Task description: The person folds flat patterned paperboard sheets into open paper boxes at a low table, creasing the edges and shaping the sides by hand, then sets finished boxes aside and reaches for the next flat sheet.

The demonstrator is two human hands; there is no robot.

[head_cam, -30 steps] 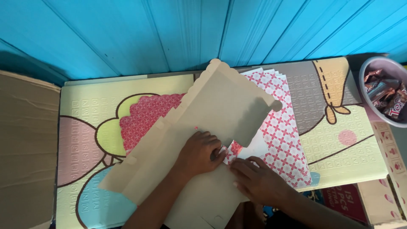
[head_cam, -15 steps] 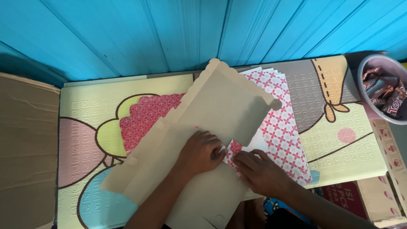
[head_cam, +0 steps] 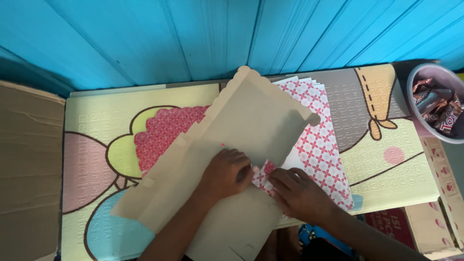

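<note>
Head view, looking down on both hands at work on a flat cardboard blank. The left hand (head_cam: 227, 175) lies palm down with fingers curled, pressing on the tan cardboard blank (head_cam: 227, 140); it encloses nothing. The right hand (head_cam: 299, 195), just beside it, has its fingers bent and its fingertips (head_cam: 276, 180) pinching a small folded flap of red-and-white patterned paper (head_cam: 263, 175), which sits between the two hands and touches both. The cardboard blank runs diagonally beneath the hands, from below the left forearm to a scalloped edge beyond the fingers. Partly under the blank, past the right hand, lies a fanned stack of patterned sheets (head_cam: 321, 140) in the same red-and-white print; more red patterned sheet (head_cam: 162, 133) shows beyond the left hand, tucked under the blank's other edge. All of this rests on a foam play mat (head_cam: 96, 121) printed with pastel cartoon shapes. Well out from the left hand, a brown corrugated cardboard panel (head_cam: 29, 169) adjoins the mat. Far out from the right hand, a pale bowl (head_cam: 414, 77) holds wrapped sweets (head_cam: 435, 106). Beyond everything stands a turquoise plank wall (head_cam: 193, 38).
</note>
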